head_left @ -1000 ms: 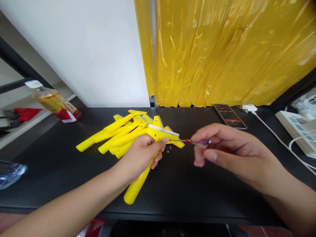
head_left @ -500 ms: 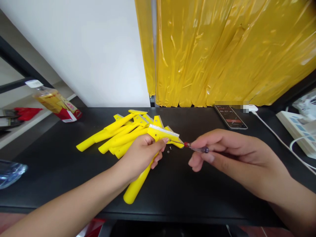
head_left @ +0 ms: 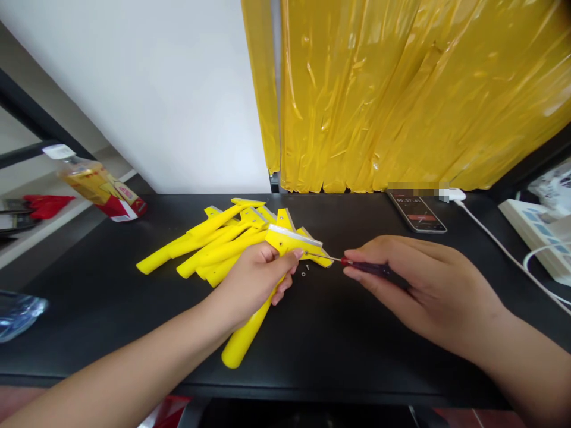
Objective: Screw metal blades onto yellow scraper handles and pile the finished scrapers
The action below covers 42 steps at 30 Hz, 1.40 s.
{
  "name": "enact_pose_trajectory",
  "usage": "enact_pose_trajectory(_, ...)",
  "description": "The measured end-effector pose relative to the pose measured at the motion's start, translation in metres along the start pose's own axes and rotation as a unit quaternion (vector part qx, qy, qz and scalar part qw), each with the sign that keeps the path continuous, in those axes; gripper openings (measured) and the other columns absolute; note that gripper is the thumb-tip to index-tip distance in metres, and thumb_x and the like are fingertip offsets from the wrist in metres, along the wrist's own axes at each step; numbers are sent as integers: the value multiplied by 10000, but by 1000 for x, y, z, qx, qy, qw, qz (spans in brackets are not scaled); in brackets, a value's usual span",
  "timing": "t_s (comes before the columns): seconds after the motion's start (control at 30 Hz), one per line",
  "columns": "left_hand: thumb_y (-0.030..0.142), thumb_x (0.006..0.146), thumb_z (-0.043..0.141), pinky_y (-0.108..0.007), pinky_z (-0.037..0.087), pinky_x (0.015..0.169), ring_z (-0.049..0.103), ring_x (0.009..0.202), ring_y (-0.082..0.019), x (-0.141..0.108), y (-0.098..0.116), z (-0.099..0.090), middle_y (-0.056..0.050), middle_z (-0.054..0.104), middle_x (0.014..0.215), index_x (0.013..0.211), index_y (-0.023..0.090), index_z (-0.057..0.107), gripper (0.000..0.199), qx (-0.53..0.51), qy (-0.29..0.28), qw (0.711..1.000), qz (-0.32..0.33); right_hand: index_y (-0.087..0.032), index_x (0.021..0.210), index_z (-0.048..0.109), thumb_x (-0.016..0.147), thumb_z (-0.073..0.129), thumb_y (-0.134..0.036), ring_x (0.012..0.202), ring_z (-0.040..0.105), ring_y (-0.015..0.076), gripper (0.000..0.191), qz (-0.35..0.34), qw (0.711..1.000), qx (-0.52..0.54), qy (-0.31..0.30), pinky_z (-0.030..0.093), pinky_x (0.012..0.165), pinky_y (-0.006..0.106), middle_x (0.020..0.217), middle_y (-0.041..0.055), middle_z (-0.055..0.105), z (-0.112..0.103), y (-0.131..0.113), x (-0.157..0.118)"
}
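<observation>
My left hand [head_left: 267, 273] is closed round the neck of a yellow scraper [head_left: 247, 336], its wide head with a metal edge tilted up and its handle pointing down toward me. Between the thumb and fingers of my right hand [head_left: 350, 263] is a small screwdriver [head_left: 368, 267] with a dark handle and red collar. Its thin shaft reaches left to a screw spot on the scraper head, close to my left thumb. A tiny screw [head_left: 307, 267] and a small nut [head_left: 303, 274] lie on the black table [head_left: 339, 351] just below the head.
Several yellow scrapers [head_left: 205, 238] are piled behind my left hand. A drink bottle [head_left: 102, 187] leans at the left, with a clear container [head_left: 20, 315] nearer. At the right are a phone [head_left: 417, 213], a white cable [head_left: 495, 238] and a power strip [head_left: 535, 238].
My right fingers have shifted round the screwdriver, from a loose, spread hold to a closer one farther along its handle. My left hand and the scraper are nearly unmoved.
</observation>
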State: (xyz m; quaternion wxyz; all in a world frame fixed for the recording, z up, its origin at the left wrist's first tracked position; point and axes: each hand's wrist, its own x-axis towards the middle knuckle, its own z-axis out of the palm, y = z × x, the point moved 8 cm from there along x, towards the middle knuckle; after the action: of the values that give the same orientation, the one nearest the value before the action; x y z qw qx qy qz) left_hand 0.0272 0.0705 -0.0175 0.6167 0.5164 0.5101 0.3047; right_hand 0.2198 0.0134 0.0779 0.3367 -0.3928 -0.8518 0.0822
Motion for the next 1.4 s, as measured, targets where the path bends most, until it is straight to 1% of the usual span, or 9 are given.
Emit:
enact_pose_trajectory(0.17, 490, 964, 711, -208, 360, 437, 450, 442, -84, 0, 1, 1, 50, 517, 549, 748, 202, 555, 392, -10, -1, 1000, 7, -232, 1025, 650, 1034, 672, -259, 818, 733, 199, 36, -37, 996, -85, 11, 524, 729, 337, 982, 39, 793, 1, -6, -2)
enact_pose_trajectory(0.3, 507, 953, 726, -213, 366, 450, 461, 472, -89, -3, 6, 5, 41, 541, 600, 793, 190, 581, 383, -51, -5, 999, 17, -224, 877, 644, 1042, 657, -321, 620, 631, 172, 191, -13, 992, -116, 40, 423, 589, 337, 749, 18, 713, -1, -6, -1)
enact_pose_trajectory(0.6, 457, 999, 643, -224, 419, 492, 531, 545, -113, -1, 8, 4, -13, 626, 716, 893, 158, 645, 317, -111, -4, 993, 29, -253, 922, 709, 990, 734, -349, 693, 693, 170, 121, 109, 986, 42, 120, 505, 597, 289, 825, 13, 759, -18, 18, 3)
enact_pose_trajectory(0.8, 386, 993, 647, -246, 479, 522, 595, 610, -134, -3, 16, 2, -76, 737, 958, 1040, 179, 629, 213, -150, 11, 987, 64, -244, 978, 740, 1008, 712, -364, 837, 731, 190, 126, 186, 904, 352, 156, 599, 776, 324, 916, 23, 754, -6, 45, 0)
enact_pose_trajectory(0.93, 397, 980, 708, -253, 524, 544, 636, 635, -137, -5, 21, 1, -95, 764, 1050, 1107, 182, 643, 258, -146, 17, 986, 76, -213, 900, 686, 1041, 571, -281, 783, 732, 197, 194, 205, 844, 486, 94, 599, 739, 344, 880, 31, 729, 13, 49, 5)
enact_pose_trajectory(1.07, 412, 986, 721, -253, 549, 555, 668, 667, -154, -4, 21, 2, -68, 758, 976, 1073, 181, 679, 251, -138, 0, 987, 79, -225, 1014, 715, 1010, 591, -222, 691, 627, 142, 123, 212, 928, 306, 5, 495, 627, 264, 852, 2, 688, 28, 42, 3)
enact_pose_trajectory(1.17, 461, 1000, 704, -251, 541, 567, 661, 659, -160, -4, 19, 0, -41, 732, 848, 1026, 187, 679, 276, -140, 2, 987, 82, -238, 1140, 760, 1023, 567, -220, 750, 678, 157, 227, 136, 979, 118, -92, 506, 698, 282, 916, 22, 766, 48, 27, 1)
enact_pose_trajectory(1.27, 511, 1033, 633, -262, 528, 573, 655, 664, -166, -3, 18, -1, -71, 751, 893, 1058, 179, 688, 338, -151, 2, 985, 78, -245, 1364, 709, 992, 517, -144, 843, 732, 197, 431, 54, 985, 11, -161, 540, 774, 326, 1044, 56, 800, 70, 17, -4)
enact_pose_trajectory(1.4, 489, 1049, 578, -281, 514, 551, 634, 640, -172, -3, 20, 0, -98, 760, 966, 1111, 168, 689, 345, -185, -2, 979, 86, -254, 1527, 600, 996, 497, -134, 1020, 744, 255, 553, 40, 971, -60, -229, 571, 836, 374, 1171, 88, 762, 94, 21, -10)
